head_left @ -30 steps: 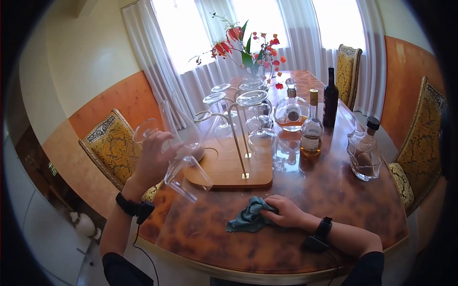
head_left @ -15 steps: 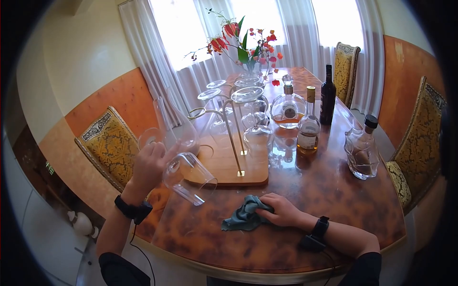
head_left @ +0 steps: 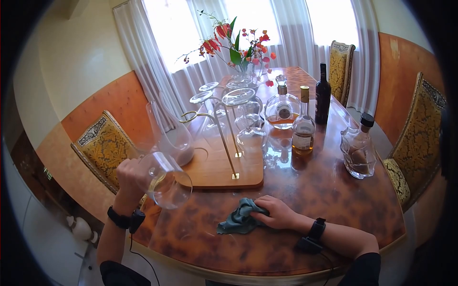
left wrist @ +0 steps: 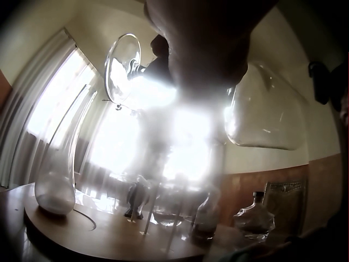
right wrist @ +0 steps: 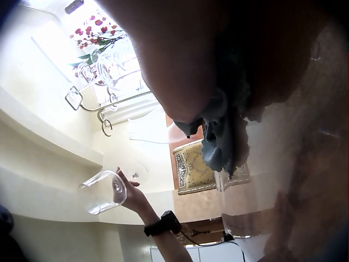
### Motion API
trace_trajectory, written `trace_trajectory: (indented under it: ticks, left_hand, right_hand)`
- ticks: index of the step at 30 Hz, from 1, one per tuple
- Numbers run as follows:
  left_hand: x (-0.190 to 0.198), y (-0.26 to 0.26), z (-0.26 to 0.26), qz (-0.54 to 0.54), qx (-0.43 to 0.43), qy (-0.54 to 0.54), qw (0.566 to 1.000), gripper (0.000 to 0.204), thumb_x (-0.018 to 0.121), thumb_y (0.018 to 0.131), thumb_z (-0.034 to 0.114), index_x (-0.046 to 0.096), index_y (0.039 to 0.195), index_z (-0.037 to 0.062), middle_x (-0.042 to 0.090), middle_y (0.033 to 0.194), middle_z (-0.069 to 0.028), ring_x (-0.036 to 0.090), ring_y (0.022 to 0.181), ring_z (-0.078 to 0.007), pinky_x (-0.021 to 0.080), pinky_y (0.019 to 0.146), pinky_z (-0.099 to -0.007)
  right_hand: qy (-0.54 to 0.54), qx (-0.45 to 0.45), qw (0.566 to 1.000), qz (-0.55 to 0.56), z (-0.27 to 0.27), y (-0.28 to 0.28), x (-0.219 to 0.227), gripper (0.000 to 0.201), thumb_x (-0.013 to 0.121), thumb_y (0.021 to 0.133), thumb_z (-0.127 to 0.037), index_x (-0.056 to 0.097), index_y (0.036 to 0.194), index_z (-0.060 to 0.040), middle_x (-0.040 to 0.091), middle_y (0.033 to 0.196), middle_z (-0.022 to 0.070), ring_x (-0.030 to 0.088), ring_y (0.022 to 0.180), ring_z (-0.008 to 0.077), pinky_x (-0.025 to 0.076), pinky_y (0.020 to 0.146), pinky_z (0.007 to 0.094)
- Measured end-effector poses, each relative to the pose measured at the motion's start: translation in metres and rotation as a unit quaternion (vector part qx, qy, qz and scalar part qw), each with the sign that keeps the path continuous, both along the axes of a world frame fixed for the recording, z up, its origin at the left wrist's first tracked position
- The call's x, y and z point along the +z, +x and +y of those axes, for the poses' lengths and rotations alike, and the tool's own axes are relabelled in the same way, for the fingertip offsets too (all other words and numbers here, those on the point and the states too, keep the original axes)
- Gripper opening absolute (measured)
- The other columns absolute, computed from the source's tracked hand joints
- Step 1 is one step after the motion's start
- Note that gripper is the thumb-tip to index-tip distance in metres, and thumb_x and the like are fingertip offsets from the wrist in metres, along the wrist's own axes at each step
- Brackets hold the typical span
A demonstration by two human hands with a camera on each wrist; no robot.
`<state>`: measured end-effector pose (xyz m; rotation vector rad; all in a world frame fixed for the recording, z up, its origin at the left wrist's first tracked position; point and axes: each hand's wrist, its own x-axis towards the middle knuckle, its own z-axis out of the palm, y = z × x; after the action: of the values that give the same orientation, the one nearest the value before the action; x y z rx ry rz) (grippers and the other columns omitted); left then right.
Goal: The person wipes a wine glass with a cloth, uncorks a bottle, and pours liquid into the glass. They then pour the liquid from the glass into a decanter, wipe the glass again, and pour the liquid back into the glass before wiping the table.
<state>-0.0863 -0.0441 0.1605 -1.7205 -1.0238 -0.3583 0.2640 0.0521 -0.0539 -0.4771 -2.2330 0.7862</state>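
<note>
My left hand [head_left: 130,177] holds a clear wine glass [head_left: 171,187] by its stem, raised at the left of the table. The bowl is tilted, its mouth turned down toward me and to the right. In the left wrist view the round foot [left wrist: 121,71] shows on one side of the hand and the bowl [left wrist: 267,117] on the other; the fingers hide the stem. My right hand [head_left: 277,213] grips a bunched teal cloth [head_left: 237,220] on the tabletop. Part of the cloth spreads out left of the fingers.
Beyond the left hand stand a tall glass decanter [head_left: 177,138] and a wooden rack base [head_left: 214,177] with brass arms [head_left: 222,128] and hanging glasses [head_left: 238,97]. Several bottles, including a dark bottle [head_left: 323,95] and a faceted bottle [head_left: 358,155], stand to the right. Flowers [head_left: 238,52] are behind.
My left hand has drawn down and left, and the wine glass has turned so its mouth faces me more. The right hand remains on the cloth.
</note>
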Motion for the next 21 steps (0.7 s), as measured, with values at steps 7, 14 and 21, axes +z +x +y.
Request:
trace_trajectory:
  ticks: [7, 14, 21]
  left_hand:
    - [-0.015, -0.010, 0.002, -0.101, -0.055, -0.059, 0.992, 0.011, 0.072, 0.088, 0.015, 0.067, 0.088, 0.0055, 0.052, 0.057, -0.0043, 0.054, 0.047, -0.0226, 0.043, 0.047, -0.0380]
    - [-0.015, -0.013, 0.036, -0.038, -0.037, -0.105, 0.993, 0.025, 0.068, 0.093, 0.014, 0.052, 0.076, 0.0069, 0.053, 0.062, -0.0085, 0.057, 0.058, -0.0270, 0.044, 0.054, -0.0409]
    - [-0.021, -0.009, 0.096, -0.015, -0.029, -0.097, 0.995, 0.022, 0.068, 0.092, 0.019, 0.053, 0.079, 0.0089, 0.056, 0.066, -0.0062, 0.059, 0.065, -0.0243, 0.050, 0.060, -0.0380]
  right_hand:
    - [-0.011, -0.001, 1.000, 0.007, -0.003, 0.000, 0.003, 0.026, 0.069, 0.093, -0.024, 0.067, 0.104, -0.0008, 0.066, 0.103, 0.0190, 0.061, 0.102, 0.0382, 0.049, 0.090, 0.0442]
    - [-0.004, 0.000, 1.000, -0.005, -0.002, 0.000, 0.003, 0.027, 0.069, 0.093, -0.024, 0.067, 0.107, -0.0009, 0.066, 0.106, 0.0193, 0.062, 0.103, 0.0382, 0.049, 0.091, 0.0442]
    - [-0.008, -0.001, 1.000, -0.017, -0.001, 0.001, -0.001, 0.029, 0.069, 0.093, -0.025, 0.067, 0.108, -0.0007, 0.066, 0.106, 0.0197, 0.062, 0.104, 0.0385, 0.050, 0.091, 0.0443]
